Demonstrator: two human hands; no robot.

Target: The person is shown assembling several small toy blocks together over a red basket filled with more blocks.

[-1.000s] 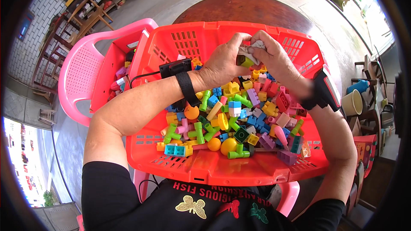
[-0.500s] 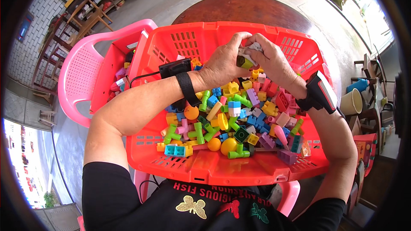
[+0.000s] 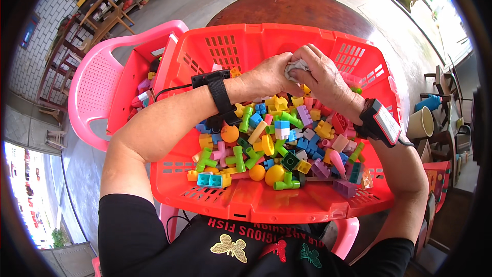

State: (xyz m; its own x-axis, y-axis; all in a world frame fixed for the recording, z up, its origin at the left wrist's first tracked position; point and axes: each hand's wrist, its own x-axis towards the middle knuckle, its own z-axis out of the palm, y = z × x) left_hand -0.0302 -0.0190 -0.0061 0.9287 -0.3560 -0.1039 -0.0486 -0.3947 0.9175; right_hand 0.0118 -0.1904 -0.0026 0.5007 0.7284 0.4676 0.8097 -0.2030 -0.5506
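Cloth (image 3: 295,65) is pinched in my right fingers (image 3: 314,61); I can't tell what my left fingers (image 3: 288,84) grasp; a slackened grip could drop the cloth among the blocks (image 3: 281,129)

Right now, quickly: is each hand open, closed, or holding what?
Left hand: beside the crumpled whitish cloth; whether it grips anything cannot be told.
Right hand: closed, holding the crumpled whitish cloth.

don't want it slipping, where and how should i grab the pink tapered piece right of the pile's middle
The pink tapered piece is probably best pinched across its thick end, from above: it lies exposed atop the pile, and its nearer, narrow tip gives less to hold. The right hand is closer, but it grips a white cloth.
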